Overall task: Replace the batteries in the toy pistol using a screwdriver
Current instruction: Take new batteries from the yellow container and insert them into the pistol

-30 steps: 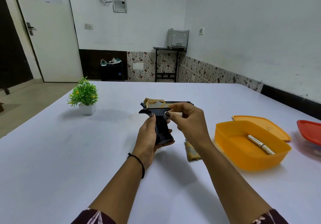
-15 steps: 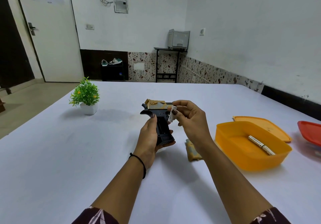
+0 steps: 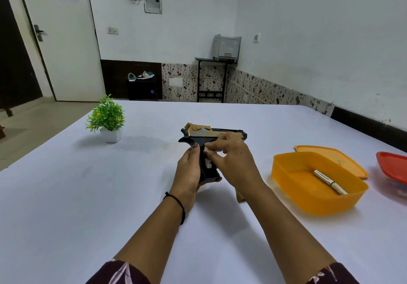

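Since half a second ago the right hand (image 3: 233,160) has dropped from beside the top of the pistol (image 3: 199,132) down onto its handle, and the battery (image 3: 207,161) it held now lies lengthwise in the open side of the handle.

Well to the left of the pistol, a small green plant (image 3: 106,116) stands in a white pot on the white table (image 3: 66,195). The left hand (image 3: 190,169) grips the pistol's black handle from the left, fingers wrapped round it and thumb up near the back, holding the gun upright above the table with its gold top pointing right. The right hand's curled fingertips pinch the pale battery against the handle. Just below and right of the pistol, a small gold piece (image 3: 240,197) lies on the table, partly hidden by the right wrist. Further right sits an orange box (image 3: 308,200) with two batteries (image 3: 330,182) end to end inside, its orange lid (image 3: 343,160) lying just behind it. A red lid (image 3: 394,167) shows furthest from the pistol, at the right edge.
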